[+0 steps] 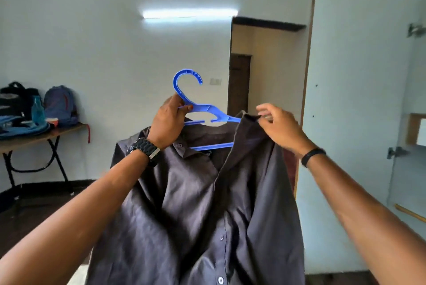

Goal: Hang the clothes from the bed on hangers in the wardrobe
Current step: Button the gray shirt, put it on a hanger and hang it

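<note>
At chest height, left hand (169, 121): the blue hanger (208, 110) was gripped at its neck, just below the hook.
Right hand (277, 126): a fold of the dark shirt (198, 204) was pinched at the collar edge, beside the hanger's right arm.
Shirt position: draped partly over the hanger, held up in the air, its right shoulder not yet seated.
Handling: judged light, soft and limp; best taken by collar or shoulder seam.
Hanger: judged stiff, light plastic.
Beyond: bags (60, 106) were seen on a worktop (57, 132).

Plain bedroom: open wardrobe door (359, 100), bag-laden folding table (41, 137).
</note>
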Tool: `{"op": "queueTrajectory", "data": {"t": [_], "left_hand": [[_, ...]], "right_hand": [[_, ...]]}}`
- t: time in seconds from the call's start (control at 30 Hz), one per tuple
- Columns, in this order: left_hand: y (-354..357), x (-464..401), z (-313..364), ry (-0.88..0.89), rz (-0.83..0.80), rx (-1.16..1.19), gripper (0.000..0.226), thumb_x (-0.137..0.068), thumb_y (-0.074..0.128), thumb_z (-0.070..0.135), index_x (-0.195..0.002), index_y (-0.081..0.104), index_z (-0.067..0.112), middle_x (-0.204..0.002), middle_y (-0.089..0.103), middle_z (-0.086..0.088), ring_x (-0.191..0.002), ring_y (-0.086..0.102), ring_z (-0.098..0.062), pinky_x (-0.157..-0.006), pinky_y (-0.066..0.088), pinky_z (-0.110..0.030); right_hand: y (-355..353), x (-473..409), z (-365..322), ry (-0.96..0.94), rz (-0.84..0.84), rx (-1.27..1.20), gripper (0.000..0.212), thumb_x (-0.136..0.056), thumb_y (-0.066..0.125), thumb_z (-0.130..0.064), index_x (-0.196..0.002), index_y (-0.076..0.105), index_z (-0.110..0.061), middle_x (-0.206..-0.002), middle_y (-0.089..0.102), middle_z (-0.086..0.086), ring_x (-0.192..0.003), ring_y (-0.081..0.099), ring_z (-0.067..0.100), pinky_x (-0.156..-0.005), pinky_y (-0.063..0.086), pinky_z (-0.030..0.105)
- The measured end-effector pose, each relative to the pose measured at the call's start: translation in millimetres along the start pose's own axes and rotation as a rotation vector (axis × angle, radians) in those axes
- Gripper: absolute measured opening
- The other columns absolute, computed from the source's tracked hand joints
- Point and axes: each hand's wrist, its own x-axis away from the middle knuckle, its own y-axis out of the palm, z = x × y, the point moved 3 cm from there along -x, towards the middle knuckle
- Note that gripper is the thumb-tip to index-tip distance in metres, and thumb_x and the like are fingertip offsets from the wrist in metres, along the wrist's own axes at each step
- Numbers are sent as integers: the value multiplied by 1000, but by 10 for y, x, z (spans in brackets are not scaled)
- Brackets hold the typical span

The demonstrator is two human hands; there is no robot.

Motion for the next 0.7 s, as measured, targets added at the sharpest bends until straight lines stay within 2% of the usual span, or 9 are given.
{"op": "queueTrajectory", "data": {"t": [0.07, 0.2, 0.27, 0.33, 0.47, 0.53, 0.6, 0.67, 0.7], "left_hand": [[-87, -187, 177, 51, 48, 8, 16, -97, 48, 12, -107, 54, 0, -97, 51, -10, -84, 45, -20, -70, 29, -23], [-178, -433, 472, 132, 135, 22, 14, -96, 51, 11, -101, 54, -1, -94, 43, -9, -80, 42, -18, -67, 27, -17], [-216, -529, 608, 141, 154, 51, 13, -95, 53, 12, -100, 55, 1, -97, 41, -9, -81, 42, -17, -68, 30, -9], [-244, -623, 668, 115, 114, 71, 15, -95, 54, 17, -102, 55, 4, -102, 41, -8, -85, 43, -17, -72, 33, -5], [-320, -829, 724, 53, -44, 17, 23, -99, 44, 28, -111, 47, 9, -110, 49, -8, -97, 48, -24, -83, 39, -34], [-377, -904, 769, 44, -52, -7, 25, -100, 42, 30, -112, 45, 8, -112, 51, -10, -100, 49, -28, -82, 40, -38], [-413, -941, 815, 39, -11, -44, 25, -100, 43, 30, -113, 45, 9, -113, 52, -11, -99, 51, -31, -81, 41, -39], [-430, -939, 874, 45, 52, -72, 25, -99, 44, 31, -113, 45, 10, -115, 52, -10, -96, 53, -31, -79, 44, -41], [-432, -931, 899, 55, 88, -77, 25, -99, 44, 31, -112, 45, 10, -114, 51, -9, -94, 54, -30, -76, 44, -40]], "right_hand": [[-206, -195, -40, 69, -242, 151, 31, -97, 53, -27, -116, 63, -5, -114, 66, 11, -102, 60, 25, -81, 43, 29], [-543, -487, -267, 27, -354, 179, 40, -93, 61, -31, -99, 64, 8, -94, 63, 24, -83, 57, 36, -69, 36, 29], [-675, -544, -365, 20, -383, 131, 25, -90, 65, -22, -91, 66, 3, -84, 61, 12, -76, 54, 22, -69, 39, 29], [-779, -582, -417, -3, -331, 101, 4, -89, 65, -14, -88, 67, -10, -85, 62, 3, -79, 55, 15, -74, 45, 28], [-970, -601, -475, -51, -159, -24, 8, -89, 62, -9, -91, 63, -16, -93, 63, 3, -88, 56, 17, -77, 46, 25], [-1035, -556, -520, -44, -298, -105, 20, -88, 57, 2, -94, 61, -17, -101, 61, 6, -95, 57, 19, -84, 48, 27], [-1118, -515, -590, 4, -477, -381, 33, -86, 50, 13, -100, 61, -14, -109, 60, 9, -104, 57, 20, -94, 48, 31], [-1206, -556, -661, 21, -482, -537, 28, -86, 53, 8, -103, 61, -13, -110, 60, 9, -107, 57, 20, -96, 48, 32], [-1229, -606, -680, 23, -431, -466, 23, -89, 57, 0, -105, 61, -16, -110, 61, 6, -106, 58, 20, -96, 49, 32]]}}
